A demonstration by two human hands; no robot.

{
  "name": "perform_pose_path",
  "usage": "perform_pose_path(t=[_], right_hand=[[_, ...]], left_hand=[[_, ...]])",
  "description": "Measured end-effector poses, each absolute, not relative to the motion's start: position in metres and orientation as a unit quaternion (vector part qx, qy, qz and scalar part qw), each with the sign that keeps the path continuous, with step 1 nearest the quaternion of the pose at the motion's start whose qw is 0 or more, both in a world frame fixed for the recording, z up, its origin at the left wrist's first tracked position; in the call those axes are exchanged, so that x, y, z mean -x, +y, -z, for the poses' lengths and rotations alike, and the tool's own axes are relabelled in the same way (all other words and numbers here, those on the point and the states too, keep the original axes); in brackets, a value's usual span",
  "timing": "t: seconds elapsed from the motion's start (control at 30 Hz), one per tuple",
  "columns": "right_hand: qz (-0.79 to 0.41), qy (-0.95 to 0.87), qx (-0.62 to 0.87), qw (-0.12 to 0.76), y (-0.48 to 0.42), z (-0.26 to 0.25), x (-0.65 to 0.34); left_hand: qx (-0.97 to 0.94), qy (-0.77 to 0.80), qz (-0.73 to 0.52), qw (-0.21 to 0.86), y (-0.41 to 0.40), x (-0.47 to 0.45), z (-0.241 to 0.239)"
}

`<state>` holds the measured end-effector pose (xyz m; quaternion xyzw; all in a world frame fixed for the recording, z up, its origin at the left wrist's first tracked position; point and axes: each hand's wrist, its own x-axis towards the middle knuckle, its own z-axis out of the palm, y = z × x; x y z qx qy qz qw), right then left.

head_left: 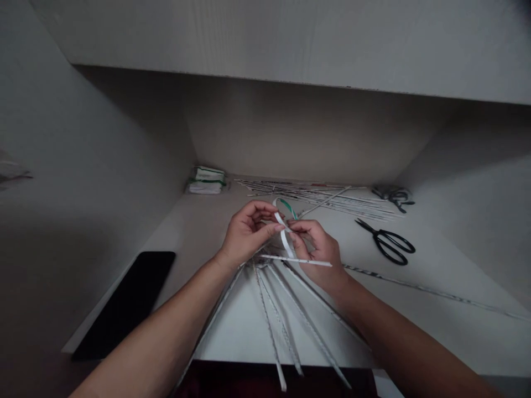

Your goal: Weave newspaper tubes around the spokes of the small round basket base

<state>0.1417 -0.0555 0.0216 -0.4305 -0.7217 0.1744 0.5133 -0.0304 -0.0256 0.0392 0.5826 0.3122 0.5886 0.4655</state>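
Observation:
My left hand (248, 232) pinches a narrow white strip (285, 243) between thumb and fingers. Across from it, my right hand (318, 249) is closed on the same strip, thumb against forefinger. The strip curls in a loop, and a green stretch shows at its far side. Under my hands, several rolled-paper sticks (296, 298) fan out toward me from a small bundled centre (263, 258), partly covered by my fingers. One short stick (296, 260) lies crosswise below the right thumb.
Black-handled scissors (392, 243) lie to the right, near a long thin stick (415, 284). Behind are a pile of paper sticks (319, 196), a dark bundled item (394, 196) and a white-green packet (207, 179). A black flat object (128, 304) lies left. An overhanging shelf (265, 44) spans above.

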Motion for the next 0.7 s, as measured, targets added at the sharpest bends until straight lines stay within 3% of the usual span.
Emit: perform_pose_path(t=[0.27, 0.5, 0.7], right_hand=[[-0.240, -0.691, 0.425, 0.533, -0.0559, -0.0221, -0.1376], [-0.222, -0.680, 0.427, 0.553, -0.0551, -0.0224, -0.1346], [-0.238, -0.666, 0.411, 0.575, -0.0546, -0.0188, -0.1326]], left_hand=[[-0.604, 0.329, -0.590, 0.423, -0.0297, 0.0267, -0.0371], [-0.627, 0.373, -0.597, 0.335, -0.0313, 0.0257, -0.0337], [-0.586, 0.336, -0.605, 0.421, -0.0311, 0.0223, -0.0336]])
